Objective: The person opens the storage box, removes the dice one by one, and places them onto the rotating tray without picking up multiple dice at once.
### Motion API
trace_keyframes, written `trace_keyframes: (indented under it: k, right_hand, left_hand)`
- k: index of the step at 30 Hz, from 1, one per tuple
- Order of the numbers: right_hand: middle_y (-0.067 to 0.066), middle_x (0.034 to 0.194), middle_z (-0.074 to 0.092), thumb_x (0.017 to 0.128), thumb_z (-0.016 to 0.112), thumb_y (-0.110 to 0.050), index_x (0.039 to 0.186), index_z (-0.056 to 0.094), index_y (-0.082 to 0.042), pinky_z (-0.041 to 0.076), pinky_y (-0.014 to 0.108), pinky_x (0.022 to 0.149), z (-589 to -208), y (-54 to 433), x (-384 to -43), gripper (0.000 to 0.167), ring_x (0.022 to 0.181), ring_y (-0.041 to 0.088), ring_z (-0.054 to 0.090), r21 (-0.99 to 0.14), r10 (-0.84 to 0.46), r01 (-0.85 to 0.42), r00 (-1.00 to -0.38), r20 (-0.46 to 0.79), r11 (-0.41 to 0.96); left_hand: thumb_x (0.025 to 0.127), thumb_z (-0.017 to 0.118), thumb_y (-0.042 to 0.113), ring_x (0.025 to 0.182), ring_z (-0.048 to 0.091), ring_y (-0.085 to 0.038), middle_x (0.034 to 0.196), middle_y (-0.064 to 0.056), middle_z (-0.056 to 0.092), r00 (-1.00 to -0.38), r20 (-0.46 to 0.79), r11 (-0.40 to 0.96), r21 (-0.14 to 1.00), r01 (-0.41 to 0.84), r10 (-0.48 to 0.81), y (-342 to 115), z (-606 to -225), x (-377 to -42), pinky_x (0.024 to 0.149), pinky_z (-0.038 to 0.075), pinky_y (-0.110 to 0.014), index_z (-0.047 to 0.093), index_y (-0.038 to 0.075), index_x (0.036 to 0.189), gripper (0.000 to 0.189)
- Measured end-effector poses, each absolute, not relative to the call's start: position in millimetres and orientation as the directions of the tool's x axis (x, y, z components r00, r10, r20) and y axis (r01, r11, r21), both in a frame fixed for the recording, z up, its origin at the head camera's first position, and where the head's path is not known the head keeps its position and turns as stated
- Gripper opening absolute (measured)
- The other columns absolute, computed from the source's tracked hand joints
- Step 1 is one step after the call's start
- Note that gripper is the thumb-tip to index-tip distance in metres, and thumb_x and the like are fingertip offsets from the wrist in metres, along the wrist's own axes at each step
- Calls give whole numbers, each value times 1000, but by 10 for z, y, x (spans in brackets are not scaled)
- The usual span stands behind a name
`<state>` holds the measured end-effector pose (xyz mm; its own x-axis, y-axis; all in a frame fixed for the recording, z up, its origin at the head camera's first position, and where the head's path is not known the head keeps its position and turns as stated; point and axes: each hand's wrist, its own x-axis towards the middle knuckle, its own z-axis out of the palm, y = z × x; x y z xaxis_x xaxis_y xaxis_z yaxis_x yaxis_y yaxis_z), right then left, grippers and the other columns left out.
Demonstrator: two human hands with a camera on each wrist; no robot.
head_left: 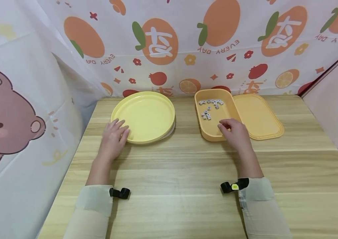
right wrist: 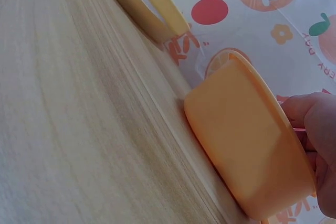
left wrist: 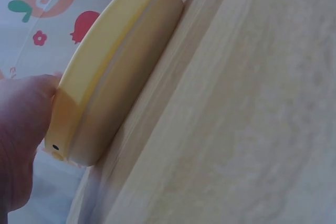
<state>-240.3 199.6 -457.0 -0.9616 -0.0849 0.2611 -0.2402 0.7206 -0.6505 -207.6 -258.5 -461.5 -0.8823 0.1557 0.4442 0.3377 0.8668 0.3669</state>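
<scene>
Dice (head_left: pixel 204 117) lie grouped inside the orange box (head_left: pixel 213 137). My right hand (head_left: pixel 236 132) bends over its near rim, thumb close to the fingers; whether they pinch a die I cannot tell. My left hand (head_left: pixel 113 137) rests, fingers loosely apart, on the rim of the yellow tray (head_left: pixel 145 116). Bearing down there could tilt the tray; knocking the box could tip it; a loosely pinched die could roll across the bench (head_left: pixel 171 186).
</scene>
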Motion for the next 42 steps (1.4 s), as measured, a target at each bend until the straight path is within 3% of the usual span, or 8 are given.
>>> trace_keyframes:
  k: [2, 5, 14, 22, 29, 33, 38, 42]
  right_hand:
    - [10, 98, 68, 96, 63, -30, 113, 71, -7, 52, 44, 81, -4550, 1967, -2412, 30, 90, 26, 61, -648, -87, -242, -961, 262, 722]
    - [10, 98, 68, 96, 63, -29, 113, 71, -7, 52, 43, 81, -4523, 1917, -2431, 29, 89, 26, 61, -649, -95, -248, -960, 262, 719]
    - [11, 98, 68, 96, 64, -29, 114, 71, -6, 52, 42, 80, -4503, 1788, -2453, 30, 89, 27, 60, -652, -123, -247, -965, 231, 717]
    - [13, 109, 68, 95, 64, -32, 119, 69, -6, 53, 45, 86, -4480, 1771, -2479, 35, 95, 27, 61, -592, -177, -179, -982, 62, 786]
    - [14, 104, 69, 92, 67, -29, 116, 70, -4, 52, 44, 83, -4398, 1674, -2798, 34, 93, 27, 61, -531, -254, -205, -967, -20, 822]
    - [15, 109, 68, 90, 69, -33, 113, 70, -2, 51, 41, 84, -4429, 1633, -2960, 38, 96, 27, 60, -510, -197, -107, -972, -125, 854]
    - [15, 103, 63, 90, 69, -36, 106, 67, -1, 47, 33, 72, -4464, 1609, -3065, 38, 89, 28, 56, -516, -98, 52, -961, -260, 855]
    - [13, 98, 63, 90, 69, -37, 99, 67, -4, 45, 30, 68, -4432, 1585, -3118, 34, 87, 27, 56, -512, -67, 73, -966, -248, 856]
  left_hand:
    - [103, 50, 20, 137, 40, -43, 137, -25, 56, -906, 383, 867, 374, 328, 178, -2617, -4603, -2065, 119, 20, -61, 66, -6, 119, 35]
    - [105, 43, 22, 137, 41, -42, 138, -25, 55, -927, 321, 865, 388, 317, 196, -2671, -4577, -2035, 120, 20, -57, 61, -8, 126, 40]
    - [107, 41, 23, 137, 41, -42, 139, -25, 54, -946, 223, 855, 417, 310, 234, -2810, -4554, -1897, 121, 17, -58, 57, -7, 131, 42]
    - [105, 45, 17, 132, 46, -41, 134, -25, 58, -928, 267, 828, 432, 356, 260, -2726, -4633, -1874, 119, 17, -63, 61, -7, 127, 36]
    - [104, 47, 18, 132, 47, -39, 135, -23, 59, -926, 292, 815, 458, 356, 241, -2699, -4677, -1888, 120, 17, -61, 61, -6, 127, 36]
    - [104, 47, 19, 132, 48, -38, 135, -21, 59, -927, 289, 809, 469, 355, 240, -2667, -4699, -1878, 120, 17, -60, 61, -6, 127, 36]
    - [104, 48, 19, 132, 49, -37, 135, -20, 60, -923, 303, 807, 467, 361, 238, -2636, -4692, -1869, 120, 17, -59, 61, -5, 127, 36]
    - [105, 47, 20, 131, 49, -36, 135, -19, 60, -913, 336, 809, 455, 371, 230, -2634, -4634, -1890, 120, 18, -59, 61, -6, 128, 37]
